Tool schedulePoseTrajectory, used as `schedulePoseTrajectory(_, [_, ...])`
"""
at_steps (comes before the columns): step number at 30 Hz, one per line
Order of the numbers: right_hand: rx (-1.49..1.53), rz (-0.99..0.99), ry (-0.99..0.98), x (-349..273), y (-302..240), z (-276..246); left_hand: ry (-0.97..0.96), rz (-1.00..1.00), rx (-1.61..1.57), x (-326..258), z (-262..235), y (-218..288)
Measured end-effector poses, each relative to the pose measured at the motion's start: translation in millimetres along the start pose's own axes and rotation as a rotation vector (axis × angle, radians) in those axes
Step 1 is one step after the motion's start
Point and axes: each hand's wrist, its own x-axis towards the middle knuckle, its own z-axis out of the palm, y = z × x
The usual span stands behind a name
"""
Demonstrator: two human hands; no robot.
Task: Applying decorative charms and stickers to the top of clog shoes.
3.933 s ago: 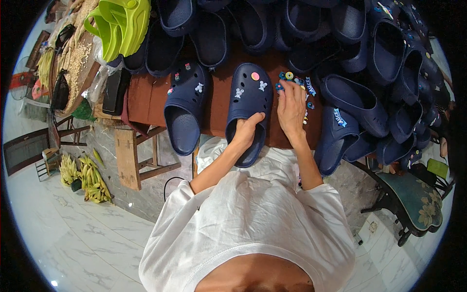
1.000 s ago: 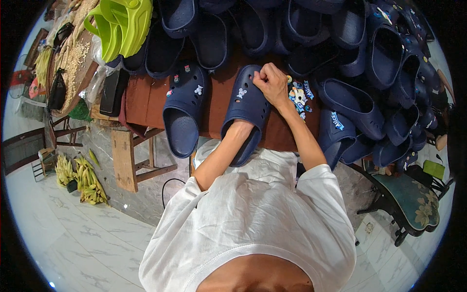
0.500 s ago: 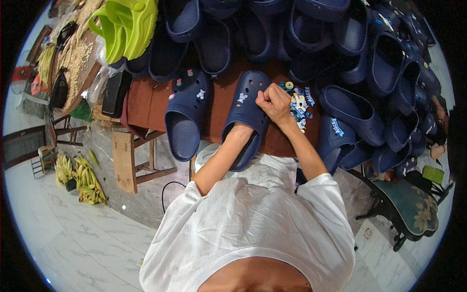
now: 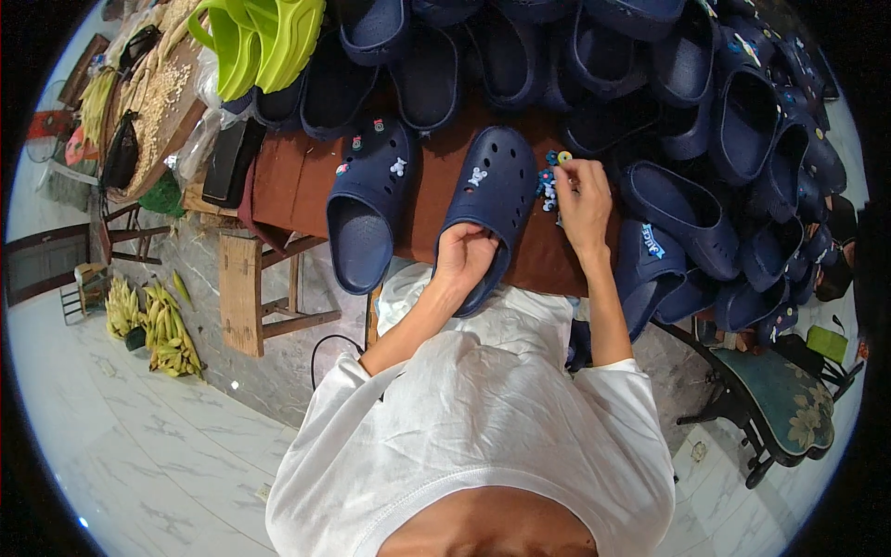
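Note:
A navy foam clog (image 4: 487, 181) with a white figure-shaped shoe charm (image 4: 478, 176) on its holed upper lies at the table's front. My left hand (image 4: 464, 258) grips the rim of its foot opening, the fingertips hidden inside. Just right of the clog, my right hand (image 4: 585, 204) is over a small pile of colourful shoe charms (image 4: 549, 190), covering part of it. Its fingers are bent together in a pinch; anything between them is hidden. To the left lies a matching clog (image 4: 364, 237) with several charms on its upper.
Navy clogs (image 4: 427, 79) are heaped along the back and right of the brown-covered table (image 4: 288, 190). Lime green clogs (image 4: 278, 46) sit at the far left, near a black box (image 4: 234, 162). A wooden stool (image 4: 239, 297) stands below, and a patterned chair (image 4: 784, 399) at right.
My right hand, earlier a fist against the clog's upper, has moved right to the charms. My left hand has drawn back from deep inside the clog to its opening.

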Motion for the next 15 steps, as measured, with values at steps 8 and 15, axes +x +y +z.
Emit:
schedulePoseTrajectory(8, [0.057,-0.337,-0.315,10.3,-60.8,44.8,-0.058,-0.032,-0.063,-16.8,27.4,10.5])
schedulePoseTrajectory(15, [0.119,-0.297,-0.412,19.2,-50.6,53.2,-0.053,-0.045,-0.035,-1.8,21.3,15.8])
